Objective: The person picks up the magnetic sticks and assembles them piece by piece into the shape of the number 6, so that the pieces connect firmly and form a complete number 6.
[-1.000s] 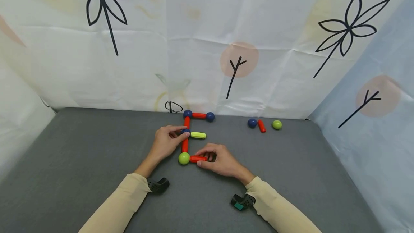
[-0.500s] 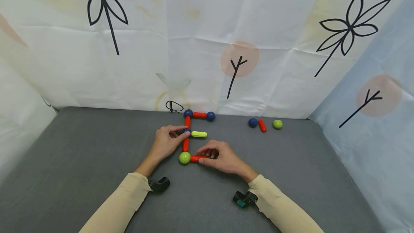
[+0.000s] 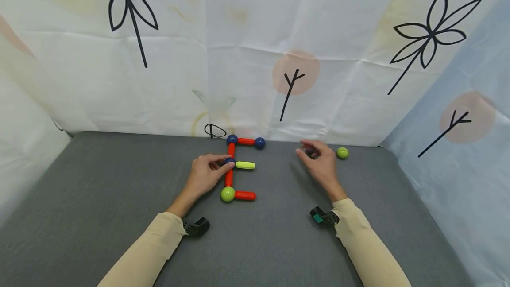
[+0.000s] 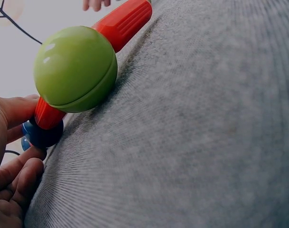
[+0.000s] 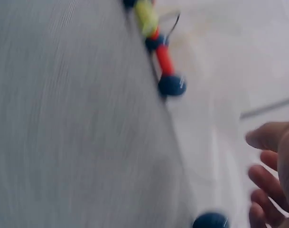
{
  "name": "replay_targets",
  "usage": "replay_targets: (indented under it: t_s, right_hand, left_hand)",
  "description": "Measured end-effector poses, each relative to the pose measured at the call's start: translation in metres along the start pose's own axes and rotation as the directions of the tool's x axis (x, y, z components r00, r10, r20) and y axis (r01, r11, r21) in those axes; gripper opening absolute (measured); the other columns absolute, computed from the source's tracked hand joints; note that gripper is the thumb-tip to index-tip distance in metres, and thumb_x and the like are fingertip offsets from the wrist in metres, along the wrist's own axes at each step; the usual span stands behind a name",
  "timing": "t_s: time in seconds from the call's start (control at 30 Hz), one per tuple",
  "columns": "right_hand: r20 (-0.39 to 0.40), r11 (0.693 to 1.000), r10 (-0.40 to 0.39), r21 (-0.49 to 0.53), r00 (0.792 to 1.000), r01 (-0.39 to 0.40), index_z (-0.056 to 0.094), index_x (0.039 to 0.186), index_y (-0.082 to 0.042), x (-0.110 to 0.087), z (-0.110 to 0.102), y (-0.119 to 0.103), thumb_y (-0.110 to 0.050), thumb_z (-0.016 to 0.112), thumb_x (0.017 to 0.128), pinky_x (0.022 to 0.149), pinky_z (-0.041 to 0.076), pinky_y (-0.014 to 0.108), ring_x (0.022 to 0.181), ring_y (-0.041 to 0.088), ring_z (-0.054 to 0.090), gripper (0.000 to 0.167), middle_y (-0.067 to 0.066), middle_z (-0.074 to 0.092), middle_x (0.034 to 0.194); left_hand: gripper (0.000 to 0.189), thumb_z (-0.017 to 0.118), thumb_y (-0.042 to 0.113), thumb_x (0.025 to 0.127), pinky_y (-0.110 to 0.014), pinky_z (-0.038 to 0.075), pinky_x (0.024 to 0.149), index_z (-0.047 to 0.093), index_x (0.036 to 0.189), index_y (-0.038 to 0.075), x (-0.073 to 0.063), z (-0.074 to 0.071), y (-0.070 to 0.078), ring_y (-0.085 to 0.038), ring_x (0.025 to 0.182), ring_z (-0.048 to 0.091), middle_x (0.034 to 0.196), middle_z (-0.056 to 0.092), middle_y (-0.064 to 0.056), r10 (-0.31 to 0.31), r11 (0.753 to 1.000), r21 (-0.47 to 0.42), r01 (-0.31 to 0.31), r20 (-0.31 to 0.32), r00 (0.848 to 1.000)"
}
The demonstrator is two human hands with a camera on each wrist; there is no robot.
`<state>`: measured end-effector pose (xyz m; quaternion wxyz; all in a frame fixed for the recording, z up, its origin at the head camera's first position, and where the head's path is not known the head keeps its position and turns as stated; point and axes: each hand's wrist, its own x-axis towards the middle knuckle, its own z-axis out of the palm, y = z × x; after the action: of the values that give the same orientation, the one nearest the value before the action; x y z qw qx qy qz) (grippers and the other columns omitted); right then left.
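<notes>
On the grey surface lies a ball-and-rod construction shaped like an E. My left hand (image 3: 203, 174) pinches its middle blue ball (image 3: 229, 161) between thumb and fingers. From that ball a yellow-green rod (image 3: 245, 165) points right. The near corner is a green ball (image 3: 228, 194), with a red rod (image 3: 245, 195) reaching right from it. Far corner and far tip are blue balls (image 3: 232, 139) (image 3: 260, 143). My right hand (image 3: 322, 165) hovers at the right with fingers spread and nothing gripped, over a loose blue ball (image 5: 210, 221); the loose red rod is hidden behind it.
A loose green ball (image 3: 342, 153) lies just right of my right hand. Behind the grey cloth surface (image 3: 119, 234) rises a white printed curtain (image 3: 247, 79), with another sheet (image 3: 470, 180) along the right side.
My right hand has let go of the near red rod and moved right and away, to the loose pieces. My left hand keeps its pinch on the middle blue ball.
</notes>
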<state>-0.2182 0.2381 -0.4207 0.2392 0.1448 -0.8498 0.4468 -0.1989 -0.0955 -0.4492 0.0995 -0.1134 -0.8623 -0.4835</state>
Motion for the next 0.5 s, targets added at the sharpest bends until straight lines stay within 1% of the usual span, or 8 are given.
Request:
replay_targets:
  t_s: [0.03, 0.1, 0.17, 0.27, 0.37, 0.43, 0.5]
  right_hand:
    - [-0.040, 0.999, -0.002, -0.043, 0.999, 0.000, 0.073, 0.116, 0.001, 0.000, -0.002, 0.006, -0.006, 0.080, 0.087, 0.083, 0.044, 0.038, 0.097, 0.036, 0.058, 0.031, 0.019, 0.070, 0.108]
    - [-0.088, 0.992, 0.002, -0.122, 0.996, -0.013, 0.072, 0.120, 0.000, 0.001, -0.006, 0.018, -0.007, 0.081, 0.086, 0.090, 0.039, 0.049, 0.106, 0.041, 0.052, 0.036, 0.022, 0.068, 0.116]
    - [-0.094, 0.984, 0.027, -0.173, 0.995, -0.043, 0.070, 0.124, 0.001, 0.000, -0.009, 0.027, -0.008, 0.081, 0.086, 0.096, 0.032, 0.057, 0.113, 0.044, 0.045, 0.040, 0.024, 0.065, 0.124]
    - [-0.048, 0.967, 0.110, -0.225, 0.993, -0.118, 0.066, 0.131, 0.000, -0.002, -0.013, 0.035, -0.012, 0.079, 0.089, 0.101, 0.025, 0.062, 0.121, 0.046, 0.039, 0.045, 0.025, 0.060, 0.133]
    - [0.016, 0.949, 0.201, -0.252, 0.979, -0.191, 0.063, 0.136, -0.002, -0.004, -0.014, 0.038, -0.016, 0.076, 0.092, 0.102, 0.020, 0.063, 0.126, 0.046, 0.036, 0.047, 0.025, 0.057, 0.138]
    - [0.048, 0.940, 0.239, -0.260, 0.970, -0.219, 0.062, 0.137, -0.003, -0.004, -0.015, 0.039, -0.017, 0.074, 0.094, 0.102, 0.019, 0.064, 0.128, 0.046, 0.035, 0.047, 0.025, 0.056, 0.139]
    - [0.058, 0.938, 0.255, -0.258, 0.965, -0.232, 0.062, 0.138, -0.004, -0.005, -0.014, 0.040, -0.017, 0.074, 0.095, 0.102, 0.017, 0.064, 0.130, 0.046, 0.034, 0.046, 0.025, 0.057, 0.138]
  left_hand:
    - [0.032, 0.080, 0.030, 0.090, -0.035, 0.050, 0.070, 0.079, 0.116, 0.011, 0.000, 0.000, 0.000, -0.018, 0.078, 0.061, 0.097, 0.073, -0.006, 0.000, 1.000, 0.001, 0.000, 0.001, 1.000]
    - [0.032, 0.080, 0.030, 0.090, -0.035, 0.050, 0.070, 0.079, 0.116, 0.012, 0.000, 0.000, 0.000, -0.018, 0.078, 0.061, 0.097, 0.072, -0.006, -0.002, 1.000, 0.002, 0.002, 0.002, 1.000]
    - [0.032, 0.080, 0.030, 0.090, -0.035, 0.050, 0.070, 0.079, 0.116, 0.012, 0.000, 0.000, 0.000, -0.018, 0.078, 0.061, 0.097, 0.072, -0.006, -0.003, 1.000, 0.000, 0.003, 0.003, 1.000]
    - [0.032, 0.081, 0.030, 0.090, -0.035, 0.050, 0.070, 0.079, 0.116, 0.012, 0.000, 0.000, 0.000, -0.019, 0.078, 0.061, 0.098, 0.072, -0.006, -0.009, 1.000, -0.002, 0.009, 0.004, 1.000]
    - [0.033, 0.081, 0.030, 0.090, -0.035, 0.050, 0.070, 0.078, 0.117, 0.011, 0.000, 0.000, 0.000, -0.018, 0.078, 0.061, 0.099, 0.073, -0.006, -0.010, 1.000, 0.000, 0.010, 0.005, 1.000]
    - [0.033, 0.081, 0.030, 0.090, -0.035, 0.050, 0.071, 0.078, 0.117, 0.011, 0.000, 0.000, 0.000, -0.018, 0.079, 0.061, 0.099, 0.073, -0.006, -0.012, 1.000, -0.002, 0.012, 0.007, 1.000]
    - [0.033, 0.081, 0.031, 0.090, -0.035, 0.050, 0.071, 0.078, 0.117, 0.011, 0.000, 0.000, -0.001, -0.018, 0.079, 0.061, 0.099, 0.073, -0.006, -0.013, 1.000, -0.004, 0.013, 0.006, 1.000]
